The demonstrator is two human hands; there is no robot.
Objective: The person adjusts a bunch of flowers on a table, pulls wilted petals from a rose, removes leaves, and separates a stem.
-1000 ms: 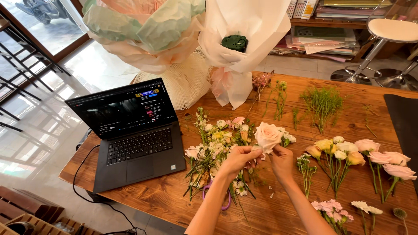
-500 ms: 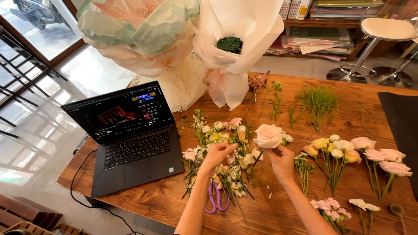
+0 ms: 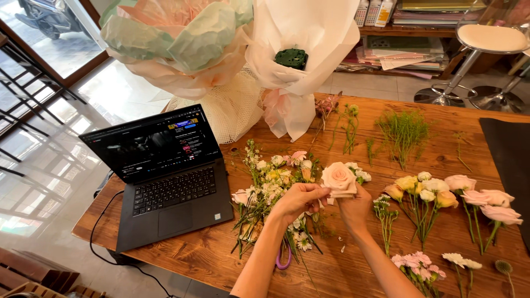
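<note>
Head camera looks down on a wooden counter spread with cut flowers. Both hands meet near its middle around one pale pink rose: the right hand grips the rose from below, bloom up, while the left hand has its fingertips closed on the outer petals, apparently to work on them. The bloom is raised just above the counter, over a loose heap of mixed stems, where it faces the camera. Purple scissors lie under that heap toward the near edge. More roses, yellow and pink, lie in rows toward the right edge, sorted by colour. An open laptop sits at the left edge, screen turned to the person. Two paper-wrapped bouquet forms stand at the far edge.
</note>
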